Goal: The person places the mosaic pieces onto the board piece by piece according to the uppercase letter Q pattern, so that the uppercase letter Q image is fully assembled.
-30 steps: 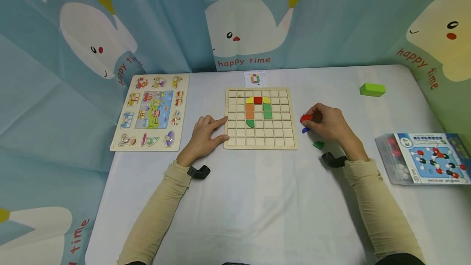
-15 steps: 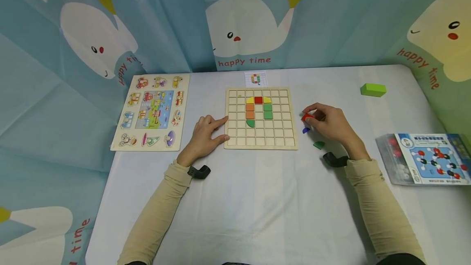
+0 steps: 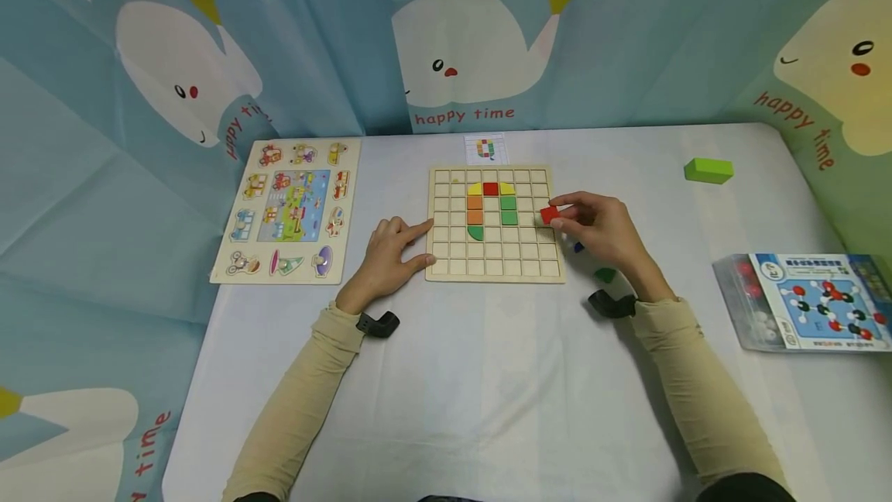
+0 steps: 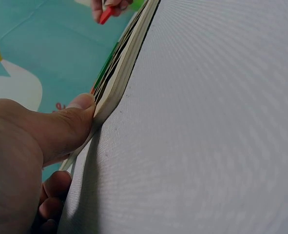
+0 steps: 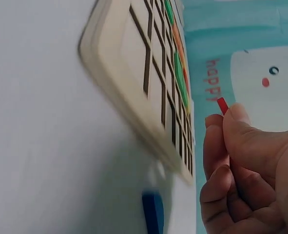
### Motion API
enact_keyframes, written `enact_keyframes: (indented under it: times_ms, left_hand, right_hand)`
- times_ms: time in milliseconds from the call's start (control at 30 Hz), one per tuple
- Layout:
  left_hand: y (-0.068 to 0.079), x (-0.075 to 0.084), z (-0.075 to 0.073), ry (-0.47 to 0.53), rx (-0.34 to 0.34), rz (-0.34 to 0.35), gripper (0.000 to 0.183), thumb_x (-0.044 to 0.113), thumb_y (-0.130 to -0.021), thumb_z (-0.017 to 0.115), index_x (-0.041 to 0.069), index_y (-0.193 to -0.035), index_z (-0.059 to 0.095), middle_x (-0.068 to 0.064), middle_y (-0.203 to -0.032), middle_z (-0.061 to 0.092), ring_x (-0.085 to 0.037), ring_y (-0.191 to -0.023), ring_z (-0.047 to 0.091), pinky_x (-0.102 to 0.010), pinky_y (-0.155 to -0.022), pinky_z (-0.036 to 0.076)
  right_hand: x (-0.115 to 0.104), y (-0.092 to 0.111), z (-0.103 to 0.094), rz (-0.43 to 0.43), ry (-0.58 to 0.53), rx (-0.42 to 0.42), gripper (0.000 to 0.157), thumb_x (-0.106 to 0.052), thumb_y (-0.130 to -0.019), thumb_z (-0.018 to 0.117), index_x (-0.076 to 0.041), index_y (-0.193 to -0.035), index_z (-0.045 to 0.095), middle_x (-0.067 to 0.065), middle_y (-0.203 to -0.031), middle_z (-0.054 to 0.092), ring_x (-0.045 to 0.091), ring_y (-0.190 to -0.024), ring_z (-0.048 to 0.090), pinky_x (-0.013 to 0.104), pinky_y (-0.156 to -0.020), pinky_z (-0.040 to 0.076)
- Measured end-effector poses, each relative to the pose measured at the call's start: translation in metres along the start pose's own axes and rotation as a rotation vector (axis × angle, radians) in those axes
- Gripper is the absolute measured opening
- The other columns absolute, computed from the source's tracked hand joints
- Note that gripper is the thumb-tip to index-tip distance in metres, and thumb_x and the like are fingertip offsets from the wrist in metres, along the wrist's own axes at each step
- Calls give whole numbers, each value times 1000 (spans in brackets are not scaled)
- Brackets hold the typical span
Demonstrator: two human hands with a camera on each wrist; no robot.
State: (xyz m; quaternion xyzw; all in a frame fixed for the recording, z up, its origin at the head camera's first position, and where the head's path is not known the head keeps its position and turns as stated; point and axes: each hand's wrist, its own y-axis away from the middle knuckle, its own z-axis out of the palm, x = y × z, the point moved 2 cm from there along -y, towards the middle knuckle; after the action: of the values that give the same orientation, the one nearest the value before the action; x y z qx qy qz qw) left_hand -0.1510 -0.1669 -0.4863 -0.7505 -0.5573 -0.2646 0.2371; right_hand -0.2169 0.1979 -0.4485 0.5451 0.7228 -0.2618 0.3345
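A wooden grid board [image 3: 495, 280] lies mid-table. Red, yellow, orange and green tiles fill some of its cells in an arch shape. My left hand [image 3: 386, 254] touches the board's left edge with thumb and forefinger spread; the wrist view shows the thumb [image 4: 68, 126] against the rim. Between thumb and fingers, my right hand [image 3: 602, 229] pinches a red square tile [image 3: 549, 214], held above the board's right side. Below that hand lie a small blue piece [image 3: 579, 247] and a green piece [image 3: 605, 275], both partly covered in the head view.
Behind the board is a small card [image 3: 485, 149] with a coloured tile pattern. A picture puzzle board [image 3: 279, 263] lies on the left. At the right are a light green block [image 3: 708, 170] and a clear plastic case [image 3: 732, 308] with a molecule-picture cover.
My right hand has moved left with the red tile, from beside the board to over its right edge. The left hand stays at the board's left edge.
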Motion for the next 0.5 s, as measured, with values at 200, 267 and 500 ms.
enact_keyframes:
  times_ms: [200,267,500]
  left_hand:
    - [0,-1,0,-2,1,3,65,31,-97,79,15,-156,55,-8,-99,48,-24,-94,36,-38,-87,27]
    - [0,-1,0,-2,1,2,65,32,-97,79,15,-156,55,-8,-99,48,-24,-94,36,-37,-87,27]
    - [0,-3,1,-1,2,12,66,31,-97,79,15,-156,55,-8,-99,48,-24,-93,36,-37,-87,27]
  right_hand:
    - [-8,-6,15,-38,-40,-31,32,-14,-96,80,-2,-126,74,19,-100,77,17,-82,68,17,-66,50]
    - [-11,-9,20,-53,-50,-42,30,-14,-96,81,-2,-123,75,18,-100,77,18,-81,68,17,-66,49]
    - [-24,-15,37,-109,-40,-65,26,-14,-94,83,-2,-116,78,16,-98,76,21,-81,67,17,-68,50]
